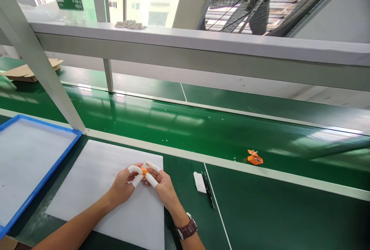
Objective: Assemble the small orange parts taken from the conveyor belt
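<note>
A small orange plastic part (pixel 143 172) is held between both hands above a large white sheet (pixel 124 215). My left hand (pixel 123 184) pinches its left side, with white finger cots on thumb and index finger. On the other side, my right hand (pixel 163 186) grips it with thumb and fingers, also wearing white finger cots. A watch with a brown strap is on the right wrist. The fingers cover much of the part, so its exact shape is hidden.
Another orange piece (pixel 255 158) lies on the green conveyor belt (pixel 173 122). Right of the sheet are a white pad (pixel 199 182) and black tweezers-like tools (pixel 208 190). A blue-framed tray (pixel 43 180) stands left. A metal post (pixel 46 61) and crossbar (pixel 202 57) stand ahead.
</note>
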`<state>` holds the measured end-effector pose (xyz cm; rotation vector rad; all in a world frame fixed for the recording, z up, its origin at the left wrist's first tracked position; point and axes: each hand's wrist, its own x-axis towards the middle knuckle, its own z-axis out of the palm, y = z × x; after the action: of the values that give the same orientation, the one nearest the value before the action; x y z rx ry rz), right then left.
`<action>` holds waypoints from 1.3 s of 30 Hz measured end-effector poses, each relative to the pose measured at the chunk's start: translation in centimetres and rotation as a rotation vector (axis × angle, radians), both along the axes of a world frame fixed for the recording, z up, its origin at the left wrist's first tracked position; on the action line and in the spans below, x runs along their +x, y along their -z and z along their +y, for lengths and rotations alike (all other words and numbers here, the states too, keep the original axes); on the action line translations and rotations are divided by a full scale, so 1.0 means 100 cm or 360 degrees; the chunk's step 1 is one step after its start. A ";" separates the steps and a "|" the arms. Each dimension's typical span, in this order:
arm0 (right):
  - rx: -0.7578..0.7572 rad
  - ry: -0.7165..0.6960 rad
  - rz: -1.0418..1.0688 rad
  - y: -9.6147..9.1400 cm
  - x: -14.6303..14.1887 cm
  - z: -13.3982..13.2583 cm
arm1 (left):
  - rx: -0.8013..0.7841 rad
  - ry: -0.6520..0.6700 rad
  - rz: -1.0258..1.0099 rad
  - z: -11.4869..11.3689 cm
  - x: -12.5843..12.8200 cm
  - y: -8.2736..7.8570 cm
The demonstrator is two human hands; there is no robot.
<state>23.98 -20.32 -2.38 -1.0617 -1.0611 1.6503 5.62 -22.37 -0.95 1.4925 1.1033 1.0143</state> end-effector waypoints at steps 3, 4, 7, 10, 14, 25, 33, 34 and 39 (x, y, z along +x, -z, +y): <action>-0.0011 0.0074 0.0021 -0.008 -0.001 0.000 | 0.0453 -0.0059 0.0406 0.000 -0.004 0.003; -0.0008 0.0078 0.0032 -0.010 -0.001 0.000 | 0.0585 -0.0047 0.0500 0.000 -0.004 0.003; 0.0044 0.0037 0.0003 -0.012 -0.003 -0.001 | 0.0763 -0.0007 0.0651 0.002 -0.006 0.002; 0.0126 0.0041 -0.0072 -0.008 -0.007 -0.003 | 0.0641 0.0007 0.0689 0.013 -0.009 -0.001; 0.0208 0.0077 -0.0229 -0.002 -0.010 -0.004 | 0.0510 -0.0124 0.0739 0.072 -0.014 -0.001; 0.0517 0.0002 -0.0668 0.000 -0.004 -0.009 | 0.0357 -0.0305 0.0726 0.253 0.014 0.012; 0.0671 0.0099 -0.0766 -0.007 -0.001 -0.011 | 0.0281 -0.0395 0.0653 0.238 -0.010 0.003; 0.0691 0.0111 -0.0751 -0.007 -0.001 -0.011 | 0.0288 -0.0436 0.0646 0.228 -0.013 0.001; 0.0748 0.0023 -0.0769 -0.009 -0.002 -0.010 | 0.0374 -0.0285 0.0609 0.155 -0.017 -0.002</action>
<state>23.81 -21.35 -1.51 -1.1607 -1.6501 1.0647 3.91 -6.83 -0.80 1.8558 1.4465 1.0325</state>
